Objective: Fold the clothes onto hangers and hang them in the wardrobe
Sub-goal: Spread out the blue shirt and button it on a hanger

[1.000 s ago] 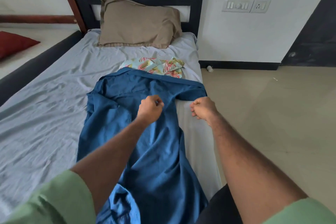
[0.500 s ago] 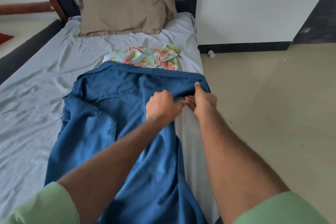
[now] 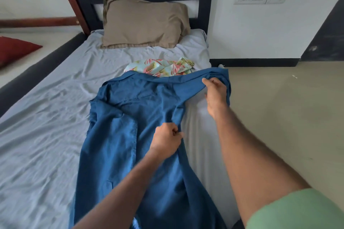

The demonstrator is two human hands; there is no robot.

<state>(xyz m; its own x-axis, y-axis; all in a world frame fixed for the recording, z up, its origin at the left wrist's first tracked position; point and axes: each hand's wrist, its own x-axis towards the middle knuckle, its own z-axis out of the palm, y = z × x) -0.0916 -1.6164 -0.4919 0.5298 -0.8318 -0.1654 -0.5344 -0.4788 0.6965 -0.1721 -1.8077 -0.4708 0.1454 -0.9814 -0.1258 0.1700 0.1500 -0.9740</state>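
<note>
The dark blue cotton shirt (image 3: 119, 135) lay spread on the grey-sheeted bed (image 3: 46, 117). The left hand (image 3: 166, 140) pinched its right edge; the right hand (image 3: 216, 95) gripped its far corner.

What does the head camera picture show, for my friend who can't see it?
Two bare hands hold a blue shirt spread on a bed: the left hand pinches its edge, the right hand grips its far corner. A flowery cloth and a brown pillow lie beyond.
</note>
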